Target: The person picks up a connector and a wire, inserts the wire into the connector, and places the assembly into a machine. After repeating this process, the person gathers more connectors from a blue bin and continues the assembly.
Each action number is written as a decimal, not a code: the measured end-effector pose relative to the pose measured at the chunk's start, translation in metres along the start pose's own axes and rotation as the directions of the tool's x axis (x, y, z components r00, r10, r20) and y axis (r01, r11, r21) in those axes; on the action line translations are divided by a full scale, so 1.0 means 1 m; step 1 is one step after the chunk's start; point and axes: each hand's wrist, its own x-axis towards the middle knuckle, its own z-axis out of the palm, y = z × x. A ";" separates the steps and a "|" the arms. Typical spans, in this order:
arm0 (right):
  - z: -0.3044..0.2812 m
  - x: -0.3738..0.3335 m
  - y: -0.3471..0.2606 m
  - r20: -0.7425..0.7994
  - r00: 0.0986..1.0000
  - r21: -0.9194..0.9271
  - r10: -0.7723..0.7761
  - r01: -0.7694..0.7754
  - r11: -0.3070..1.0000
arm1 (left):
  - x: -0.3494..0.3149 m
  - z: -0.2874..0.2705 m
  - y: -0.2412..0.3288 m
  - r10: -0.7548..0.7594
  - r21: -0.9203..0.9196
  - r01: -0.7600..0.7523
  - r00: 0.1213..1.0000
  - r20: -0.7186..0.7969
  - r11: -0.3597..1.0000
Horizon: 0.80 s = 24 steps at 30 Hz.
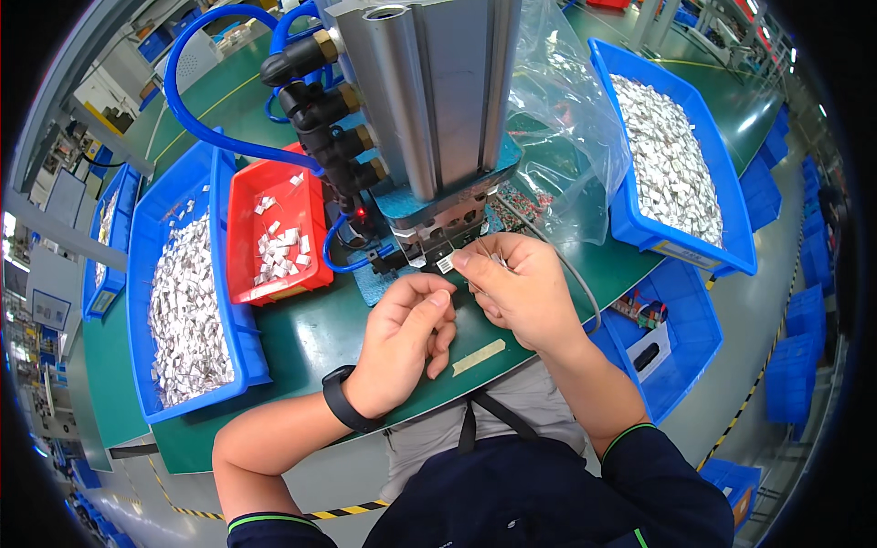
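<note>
Now R hand (516, 288) pinches small white part (446, 264) by pneumatic press (416, 100) — L hand (406, 324) alongside, fingers curled, can't tell if gripping anything.

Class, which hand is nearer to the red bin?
Left. The left hand sits to the right of the red bin, apart from it; the right hand is farther right, by the machine.

a dark navy top (566, 493) with short sleeves (650, 461), each cuff edged in thin bright green; a small pale mark shows on the front. black band (340, 400) around the left wrist, bare left hand (402, 333) and right hand (525, 288), light grey trousers (422, 455).
</note>
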 end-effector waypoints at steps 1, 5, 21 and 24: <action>-0.001 0.000 0.000 0.009 1.000 0.007 0.017 -0.017 1.000 | 0.000 0.000 0.000 0.003 -0.004 -0.003 1.000 -0.002 1.000; -0.004 -0.006 0.005 0.055 0.998 -0.034 -0.005 0.007 0.999 | -0.001 0.002 0.000 0.024 -0.014 -0.025 0.999 -0.031 1.000; -0.011 -0.025 0.009 0.185 0.983 -0.108 -0.018 0.038 0.993 | -0.003 0.002 -0.002 0.069 0.009 -0.068 0.997 -0.023 0.998; -0.011 -0.024 0.012 0.189 0.982 -0.106 -0.011 0.032 0.994 | -0.003 0.000 -0.002 0.069 0.006 -0.069 0.997 -0.033 0.998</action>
